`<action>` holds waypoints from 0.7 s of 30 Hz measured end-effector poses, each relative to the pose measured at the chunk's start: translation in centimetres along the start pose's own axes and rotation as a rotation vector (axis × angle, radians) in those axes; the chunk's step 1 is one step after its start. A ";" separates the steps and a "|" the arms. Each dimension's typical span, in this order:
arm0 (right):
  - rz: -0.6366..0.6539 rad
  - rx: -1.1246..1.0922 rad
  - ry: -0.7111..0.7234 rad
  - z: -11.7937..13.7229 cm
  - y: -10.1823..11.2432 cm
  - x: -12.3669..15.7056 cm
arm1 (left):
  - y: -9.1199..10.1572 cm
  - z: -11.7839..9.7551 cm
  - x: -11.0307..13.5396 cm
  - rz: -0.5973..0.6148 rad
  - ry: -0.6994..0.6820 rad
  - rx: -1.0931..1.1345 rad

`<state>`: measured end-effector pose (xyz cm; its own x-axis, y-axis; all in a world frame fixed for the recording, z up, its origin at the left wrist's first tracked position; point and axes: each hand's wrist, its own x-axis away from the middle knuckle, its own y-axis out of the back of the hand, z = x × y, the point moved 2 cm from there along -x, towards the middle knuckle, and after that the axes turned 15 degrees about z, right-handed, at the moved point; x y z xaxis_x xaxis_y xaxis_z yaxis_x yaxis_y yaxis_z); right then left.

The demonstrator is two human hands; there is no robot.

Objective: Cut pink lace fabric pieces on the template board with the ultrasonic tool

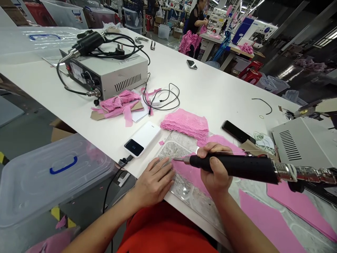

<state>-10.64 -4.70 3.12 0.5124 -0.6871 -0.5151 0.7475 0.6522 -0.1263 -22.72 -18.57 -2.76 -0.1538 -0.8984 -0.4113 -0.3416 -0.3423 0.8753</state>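
Observation:
My right hand (pixel 214 168) is wrapped round the black handle of a hot cutting tool (pixel 244 168) whose metal tip points left at a piece of pink fabric (pixel 192 172). That fabric lies on a clear scratched plate (pixel 173 151) at the table's front edge. My left hand (pixel 155 181) lies flat with fingers stretched out, pressing the fabric's left end just beside the tip. A stack of pink lace (pixel 185 124) sits right behind the plate.
A white power bank (pixel 142 139) lies left of the plate, a black phone (pixel 235 131) to the right. Grey control boxes stand at back left (pixel 116 75) and right (pixel 302 142). Pink sheets (pixel 300 202) lie at right. A clear bin (pixel 44 175) stands below the table. A person works far behind.

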 end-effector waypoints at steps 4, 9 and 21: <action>0.003 -0.002 0.009 0.0 -0.1 -0.1 | 0.0 0.0 0.0 -0.003 -0.001 -0.001; 0.017 -0.007 0.004 0.0 -0.3 -0.2 | 0.0 0.1 0.0 -0.001 -0.004 0.010; -0.204 -0.071 -0.003 0.7 2.8 -1.2 | -0.1 0.3 -0.2 0.105 0.008 -0.022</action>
<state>-8.84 -2.25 4.00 0.3546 -0.8080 -0.4705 0.8043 0.5202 -0.2872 -22.89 -18.27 -2.81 -0.1804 -0.9317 -0.3151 -0.3037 -0.2520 0.9189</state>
